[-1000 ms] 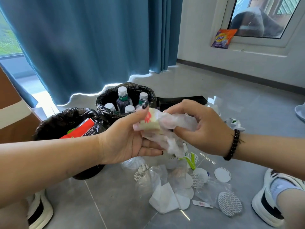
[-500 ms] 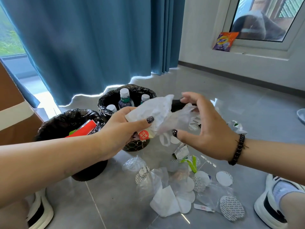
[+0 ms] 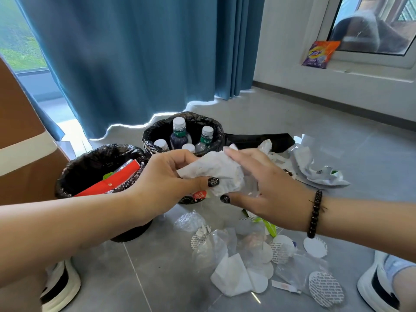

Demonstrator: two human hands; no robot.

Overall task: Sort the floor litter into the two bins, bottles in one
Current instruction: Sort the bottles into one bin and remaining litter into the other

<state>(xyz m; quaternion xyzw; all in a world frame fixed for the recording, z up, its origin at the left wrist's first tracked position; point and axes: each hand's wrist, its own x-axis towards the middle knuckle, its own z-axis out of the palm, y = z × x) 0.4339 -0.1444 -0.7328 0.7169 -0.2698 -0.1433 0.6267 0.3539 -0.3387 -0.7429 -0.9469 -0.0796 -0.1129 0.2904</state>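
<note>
Head view: crumpled white wrapper (image 3: 216, 171) held up between both hands, above the floor litter (image 3: 252, 257) and in front of the bottle bin (image 3: 184, 136). Left hand (image 3: 164, 183) pinching the wrapper's left lower edge, thumb with a dark nail pressed over the front, fingers (image 3: 180, 157) curled behind. Right hand (image 3: 267, 188) against the wrapper's right side, fingers nearly straight and spread, tip of one on the top edge, thumb below the bundle; a clear film bunched in its palm, whether gripped or only touched cannot be told. Wrapper's long axis running roughly level, left to right, one corner poking up by the right fingertips; a small red round sticker (image 3: 199, 195) hanging under it.

Behind the hands, two bins lined with black bags: bottle bin with capped bottles (image 3: 179, 134) standing upright, partly hidden by the wrapper and the left hand; second bin (image 3: 94, 167) to the left and nearer, holding a red flat packet (image 3: 112, 181) lying tilted. Left forearm crossing in front of the second bin's lower wall. More white crumpled paper (image 3: 315, 167) on the floor to the right, beyond the right hand. Black beaded bracelet (image 3: 315, 213) on the right wrist. Shoes at both lower corners. Blue curtain (image 3: 135, 59) behind the bins, an orange and purple packet (image 3: 319, 54) on the window sill.
</note>
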